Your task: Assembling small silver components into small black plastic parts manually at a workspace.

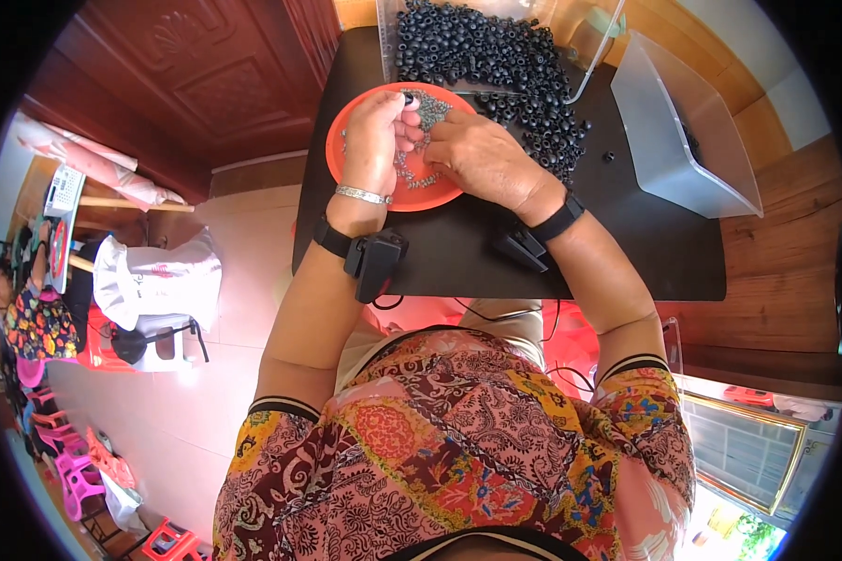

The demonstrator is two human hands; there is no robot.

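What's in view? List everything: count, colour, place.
Table: one, black, centre
Plate: one, orange, on table
Small bits: many, grey, in plate
Clear bin: one, colourless, table's far side
Pieces: many, black, in and beside clear bin
Translucent bin: one, whitish, table's right
Door: one, dark red, upper left
Cloth: one, white, left
Stools: several, pink, lower left
Co-worker: one, florally dressed, far left
Shirt: one, multicoloured, bottom
Wrist-worn devices: two, black, centre
Left hand: one, pinching black piece over plate
Right hand: one, at plate
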